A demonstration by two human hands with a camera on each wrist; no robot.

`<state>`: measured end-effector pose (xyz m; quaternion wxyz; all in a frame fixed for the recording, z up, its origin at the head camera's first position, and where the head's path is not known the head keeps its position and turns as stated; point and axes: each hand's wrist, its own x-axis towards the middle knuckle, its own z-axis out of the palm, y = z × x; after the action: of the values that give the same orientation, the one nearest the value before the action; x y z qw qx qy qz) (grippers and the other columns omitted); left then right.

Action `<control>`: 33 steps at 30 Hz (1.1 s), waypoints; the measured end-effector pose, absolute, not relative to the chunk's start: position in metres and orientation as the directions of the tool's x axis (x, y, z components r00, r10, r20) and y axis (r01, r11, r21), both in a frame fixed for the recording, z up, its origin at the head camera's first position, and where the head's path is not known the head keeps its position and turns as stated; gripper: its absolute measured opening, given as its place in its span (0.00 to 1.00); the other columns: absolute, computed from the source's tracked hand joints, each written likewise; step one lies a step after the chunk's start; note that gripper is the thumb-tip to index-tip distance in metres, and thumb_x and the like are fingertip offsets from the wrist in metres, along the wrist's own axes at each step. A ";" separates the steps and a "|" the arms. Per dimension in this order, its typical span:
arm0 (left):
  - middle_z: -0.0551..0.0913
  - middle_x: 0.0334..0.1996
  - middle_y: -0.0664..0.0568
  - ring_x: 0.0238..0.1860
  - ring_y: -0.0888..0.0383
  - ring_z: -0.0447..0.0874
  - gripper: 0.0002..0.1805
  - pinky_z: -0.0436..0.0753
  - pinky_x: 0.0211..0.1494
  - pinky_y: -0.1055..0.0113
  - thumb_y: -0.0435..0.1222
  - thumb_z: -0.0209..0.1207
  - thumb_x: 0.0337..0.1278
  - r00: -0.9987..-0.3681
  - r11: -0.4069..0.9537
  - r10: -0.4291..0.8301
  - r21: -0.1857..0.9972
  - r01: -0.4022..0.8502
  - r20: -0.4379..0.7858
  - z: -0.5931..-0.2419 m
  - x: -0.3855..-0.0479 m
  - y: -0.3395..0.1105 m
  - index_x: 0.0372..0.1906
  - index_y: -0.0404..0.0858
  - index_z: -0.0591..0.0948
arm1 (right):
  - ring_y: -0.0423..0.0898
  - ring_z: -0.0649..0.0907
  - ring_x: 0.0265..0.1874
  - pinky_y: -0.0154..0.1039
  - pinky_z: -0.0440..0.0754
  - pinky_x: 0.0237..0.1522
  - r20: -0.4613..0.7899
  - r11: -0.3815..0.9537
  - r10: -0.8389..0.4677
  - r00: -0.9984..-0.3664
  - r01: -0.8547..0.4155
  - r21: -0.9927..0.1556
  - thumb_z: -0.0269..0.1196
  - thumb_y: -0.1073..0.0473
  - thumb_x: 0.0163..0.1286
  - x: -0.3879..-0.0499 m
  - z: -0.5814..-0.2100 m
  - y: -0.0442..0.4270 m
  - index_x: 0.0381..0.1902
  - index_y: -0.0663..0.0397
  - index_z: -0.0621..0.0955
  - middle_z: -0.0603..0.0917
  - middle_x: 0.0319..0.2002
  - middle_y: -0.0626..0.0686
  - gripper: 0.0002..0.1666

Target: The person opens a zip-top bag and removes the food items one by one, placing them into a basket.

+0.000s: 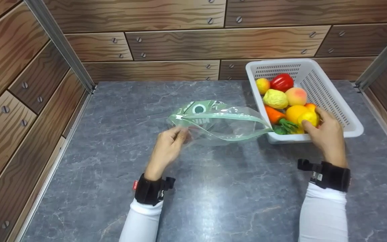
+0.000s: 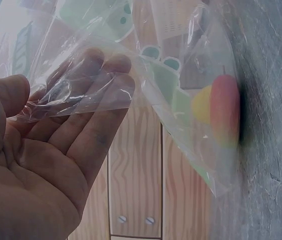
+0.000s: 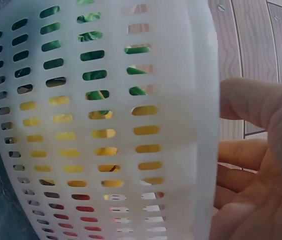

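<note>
My left hand pinches the near edge of a clear zip bag with green print, between thumb and fingers. The bag lies toward the basket with its mouth parted. In the left wrist view, a pink-and-yellow toy fruit and a yellow one show through the plastic. My right hand reaches over the front rim of a white basket, thumb and fingers around a yellow lemon. In the right wrist view, the basket wall hides the fingertips of my right hand.
The basket also holds a red pepper, a peach, a carrot, a yellow-green fruit and other toy produce. Wood-patterned walls enclose the grey marbled table at the back and sides.
</note>
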<state>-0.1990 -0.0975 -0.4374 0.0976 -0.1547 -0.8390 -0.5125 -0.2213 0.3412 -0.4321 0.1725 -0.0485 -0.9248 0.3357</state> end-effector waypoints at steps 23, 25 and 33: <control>0.87 0.29 0.44 0.31 0.52 0.84 0.15 0.84 0.36 0.62 0.37 0.54 0.79 -0.923 0.418 0.178 0.823 0.385 0.341 -0.436 -0.199 -0.097 0.34 0.33 0.84 | 0.41 0.87 0.45 0.30 0.82 0.56 0.828 0.361 -0.175 -0.533 -0.817 -0.449 0.67 0.80 0.55 -0.163 -0.362 0.219 0.42 0.71 0.87 0.90 0.40 0.64 0.15; 0.88 0.31 0.44 0.33 0.50 0.87 0.16 0.86 0.38 0.59 0.37 0.54 0.79 -0.926 0.415 0.178 0.828 0.378 0.334 -0.436 -0.198 -0.097 0.35 0.33 0.85 | 0.42 0.88 0.45 0.30 0.82 0.56 0.805 0.345 -0.255 -0.536 -0.828 -0.442 0.67 0.81 0.56 -0.166 -0.367 0.210 0.43 0.68 0.87 0.90 0.41 0.62 0.17; 0.88 0.31 0.46 0.32 0.52 0.86 0.17 0.85 0.37 0.61 0.38 0.53 0.80 -0.922 0.410 0.186 0.826 0.387 0.340 -0.437 -0.199 -0.096 0.34 0.35 0.85 | 0.51 0.89 0.41 0.27 0.83 0.51 0.701 0.460 -0.430 -0.569 -0.806 -0.372 0.68 0.78 0.62 -0.182 -0.385 0.190 0.47 0.63 0.87 0.90 0.44 0.56 0.17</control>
<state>-0.1989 -0.0964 -0.4367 0.0974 -0.1718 -0.8340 -0.5152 -0.1818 0.1897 -0.3853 0.2657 0.3806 -0.8121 0.3536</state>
